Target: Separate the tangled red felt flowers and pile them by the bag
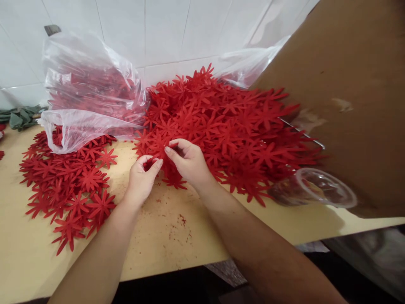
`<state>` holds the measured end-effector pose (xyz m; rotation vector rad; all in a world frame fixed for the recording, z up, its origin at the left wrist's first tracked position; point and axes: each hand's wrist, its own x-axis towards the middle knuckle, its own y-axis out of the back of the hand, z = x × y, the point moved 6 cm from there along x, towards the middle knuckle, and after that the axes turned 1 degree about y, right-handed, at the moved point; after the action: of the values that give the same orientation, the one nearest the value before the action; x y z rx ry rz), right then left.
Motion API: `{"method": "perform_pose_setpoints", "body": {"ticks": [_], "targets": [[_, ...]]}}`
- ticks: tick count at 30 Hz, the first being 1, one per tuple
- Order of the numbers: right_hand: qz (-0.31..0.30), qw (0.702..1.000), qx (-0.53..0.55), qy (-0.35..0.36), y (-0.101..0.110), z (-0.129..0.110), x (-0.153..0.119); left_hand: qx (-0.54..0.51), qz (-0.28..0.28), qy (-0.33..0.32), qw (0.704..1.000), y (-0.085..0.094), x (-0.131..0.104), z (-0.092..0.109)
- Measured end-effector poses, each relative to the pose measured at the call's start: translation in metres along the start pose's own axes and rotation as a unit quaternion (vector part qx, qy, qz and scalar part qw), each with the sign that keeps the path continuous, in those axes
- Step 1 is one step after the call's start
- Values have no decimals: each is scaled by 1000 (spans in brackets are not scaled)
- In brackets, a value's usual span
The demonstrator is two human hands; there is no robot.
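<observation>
My left hand (142, 175) and my right hand (188, 160) are close together over the front edge of a large heap of red flower-shaped pieces (218, 122). Both hands have thumb and fingers pinched on a red piece (163, 154), whose outline merges with the heap behind it. A smaller pile of the same red pieces (76, 181) lies to the left of my left hand. Behind that pile, a clear plastic bag (91, 88) holds more red pieces.
A large brown cardboard sheet (354, 105) rises at the right. Near its foot a clear plastic cup (316, 188) lies on its side. Dark green leaves (23, 117) sit at the far left. Red crumbs dot the pale table (158, 253). White tiles (164, 33) cover the wall behind.
</observation>
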<state>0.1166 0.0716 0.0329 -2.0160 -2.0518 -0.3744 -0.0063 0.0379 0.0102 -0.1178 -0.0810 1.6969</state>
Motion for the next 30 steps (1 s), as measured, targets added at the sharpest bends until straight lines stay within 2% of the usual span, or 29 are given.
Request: {"method": "perform_pose_setpoints", "body": {"ticks": [7,15,21,27,30], "targets": [[23,1000,-4,-19,3,-5,-1,13,-18,8,1000,-6,-1,1],[124,992,19,-26,27,8,9,38,-21,-3,999,-3,-1,4],[95,995,-33,0,29,-2,9,18,-1,-4,1000,0,1,3],[107,993,-48,8,30,-8,7,-6,-4,-3,1000,1,1,6],[49,997,-55,-15,22,-7,6,-33,-32,11,999,-2,-2,9]]}}
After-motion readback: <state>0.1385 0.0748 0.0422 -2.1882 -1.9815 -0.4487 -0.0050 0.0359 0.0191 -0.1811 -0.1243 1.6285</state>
